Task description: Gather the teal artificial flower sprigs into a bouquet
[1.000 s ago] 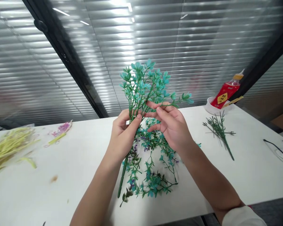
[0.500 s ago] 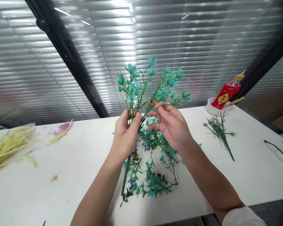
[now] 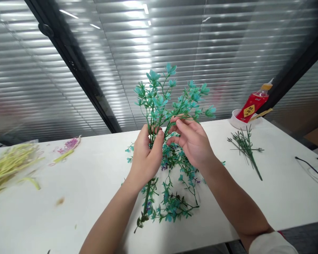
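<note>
A branching artificial plant (image 3: pixel 159 100) with teal flowers stands upright in my left hand (image 3: pixel 147 151), whose fingers and thumb wrap its stems. Its thick green stem runs down below that hand. On the right side of the bunch, my right hand (image 3: pixel 192 141) pinches a thin sprig between thumb and forefinger, the other fingers curled. Beneath both hands, loose teal and purple flower sprigs (image 3: pixel 173 208) lie on the white table (image 3: pixel 95 183).
At the right are a bare green stem bunch (image 3: pixel 247 150), a red-labelled bottle (image 3: pixel 254 104) tilted in a white bowl (image 3: pixel 240 122), and black glasses (image 3: pixel 311 167). Yellow strands (image 3: pixel 13 164) and a pink-purple bundle (image 3: pixel 69 145) lie at the left. Blinds (image 3: pixel 175 42) rise behind.
My left hand has shifted slightly right with the plant, and its stem stands more upright. The left flowers have moved toward the right. My right hand has hardly moved.
</note>
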Demonstrator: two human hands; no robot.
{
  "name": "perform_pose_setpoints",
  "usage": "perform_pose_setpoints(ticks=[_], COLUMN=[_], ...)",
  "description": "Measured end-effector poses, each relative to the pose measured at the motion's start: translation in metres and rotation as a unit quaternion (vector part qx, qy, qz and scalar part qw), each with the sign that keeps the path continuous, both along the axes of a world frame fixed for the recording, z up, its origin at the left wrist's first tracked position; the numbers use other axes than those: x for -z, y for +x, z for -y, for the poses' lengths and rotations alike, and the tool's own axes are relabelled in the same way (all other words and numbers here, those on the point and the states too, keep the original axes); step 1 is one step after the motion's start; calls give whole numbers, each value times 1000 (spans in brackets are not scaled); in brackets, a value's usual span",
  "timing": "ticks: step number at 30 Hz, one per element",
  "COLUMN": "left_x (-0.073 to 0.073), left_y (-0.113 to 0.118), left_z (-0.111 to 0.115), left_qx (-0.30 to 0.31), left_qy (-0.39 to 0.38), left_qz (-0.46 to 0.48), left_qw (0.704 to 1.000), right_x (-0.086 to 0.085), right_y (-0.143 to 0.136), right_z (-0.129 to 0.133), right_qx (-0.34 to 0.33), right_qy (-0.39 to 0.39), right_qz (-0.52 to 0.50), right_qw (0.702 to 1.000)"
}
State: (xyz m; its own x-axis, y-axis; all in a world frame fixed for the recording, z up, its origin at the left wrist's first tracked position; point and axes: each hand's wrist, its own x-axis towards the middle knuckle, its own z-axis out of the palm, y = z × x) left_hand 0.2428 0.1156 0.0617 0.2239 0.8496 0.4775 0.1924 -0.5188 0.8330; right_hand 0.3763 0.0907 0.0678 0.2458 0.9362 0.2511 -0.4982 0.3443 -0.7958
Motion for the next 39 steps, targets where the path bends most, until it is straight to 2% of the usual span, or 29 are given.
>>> perform_pose_setpoints(ticks=[4, 9, 13, 19, 27, 34, 39], left_x=[4, 13, 13, 6, 5, -3, -11], left_y=[0, 2, 1, -2, -6, -12, -16], left_z=[-3, -6, -8, -8, -11, -16, -25], left_qx=[-38, -74, -88, -110, -105, -134, -172], left_qy=[-6, 32, 132, 241, 203, 194, 217], left_qz=[-53, -79, -90, -201, -251, -198, -181], left_qw=[998, 994, 983, 943, 941, 951, 944], right_x=[1, 6, 9, 9, 6, 8, 7], right_y=[-1, 0, 0, -1, 2, 5, 7], right_z=[-4, -10, -13, -12, -10, -5, -7], right_qx=[38, 65, 54, 52, 45, 44, 43], right_qy=[-17, -16, -5, -6, 10, -2, 9], right_qz=[27, 93, 129, 132, 142, 227, 212], right_qw=[999, 993, 990, 990, 989, 973, 976])
